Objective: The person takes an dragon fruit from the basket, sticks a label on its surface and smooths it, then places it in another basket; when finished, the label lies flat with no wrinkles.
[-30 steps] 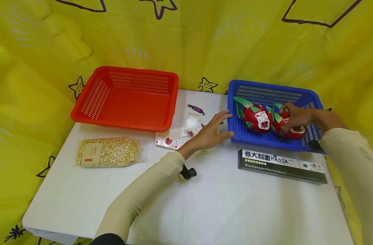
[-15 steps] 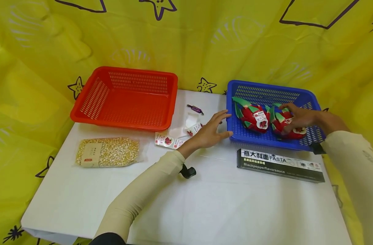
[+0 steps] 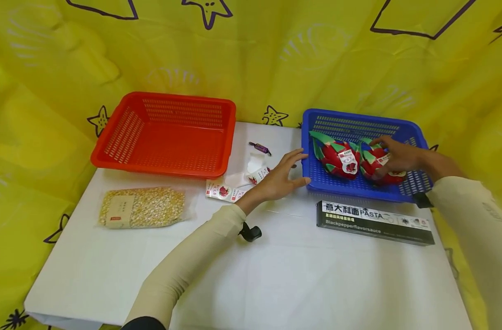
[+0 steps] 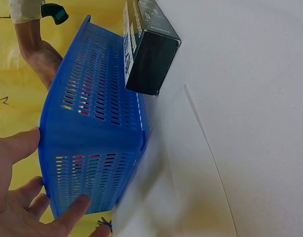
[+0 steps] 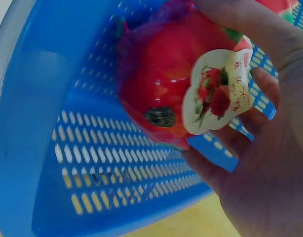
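At the right of the head view, my right hand [image 3: 403,159] grips a red, green-leaved dragon fruit [image 5: 156,74] inside the blue basket [image 3: 362,194]. In the right wrist view its thumb lies over the fruit and its fingers curve round the other side. A paper label shows on the skin. A second dragon fruit [image 3: 337,158] sits beside it in the basket. My left hand [image 3: 278,182] is at the basket's left end, fingers spread. The left wrist view shows its thumb and fingertips against the rim and the outer wall.
In front of the blue basket lies a long pasta box [image 3: 374,223]. A red basket [image 3: 162,172] stands at the back left, behind a bag of corn kernels [image 3: 152,207]. Between the baskets are a purple-wrapped candy [image 3: 260,148] and label strips [image 3: 223,190].
The head view has shifted slightly. My right hand stays on the dragon fruit and my left hand stays at the basket's end.
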Demonstrator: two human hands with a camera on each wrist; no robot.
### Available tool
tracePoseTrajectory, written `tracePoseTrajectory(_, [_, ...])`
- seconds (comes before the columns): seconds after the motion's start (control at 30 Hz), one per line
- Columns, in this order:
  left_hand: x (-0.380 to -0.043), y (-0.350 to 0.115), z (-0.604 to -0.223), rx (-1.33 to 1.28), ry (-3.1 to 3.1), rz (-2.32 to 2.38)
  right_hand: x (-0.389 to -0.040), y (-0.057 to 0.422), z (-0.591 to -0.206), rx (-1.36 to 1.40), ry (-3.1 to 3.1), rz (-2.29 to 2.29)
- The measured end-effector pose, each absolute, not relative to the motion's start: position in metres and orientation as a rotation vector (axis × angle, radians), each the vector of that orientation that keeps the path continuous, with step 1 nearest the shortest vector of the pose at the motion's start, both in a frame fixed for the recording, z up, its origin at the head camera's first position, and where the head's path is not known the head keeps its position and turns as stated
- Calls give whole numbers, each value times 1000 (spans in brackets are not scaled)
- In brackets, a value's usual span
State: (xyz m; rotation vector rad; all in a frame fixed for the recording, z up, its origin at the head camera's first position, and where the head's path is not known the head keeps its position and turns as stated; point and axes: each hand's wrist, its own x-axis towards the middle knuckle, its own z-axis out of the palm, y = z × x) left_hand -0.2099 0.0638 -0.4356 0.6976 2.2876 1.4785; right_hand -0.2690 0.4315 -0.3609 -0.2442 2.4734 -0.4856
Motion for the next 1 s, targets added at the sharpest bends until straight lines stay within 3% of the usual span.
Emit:
tracePoseTrajectory(0.37, [-210,63,-433,693,2285,1481,-277,414,-358,-214,2553,-320])
tracePoseTrajectory(1.0, [-209,62,-433,680,2331,1413,-256,439,-357,-172,2552,-449])
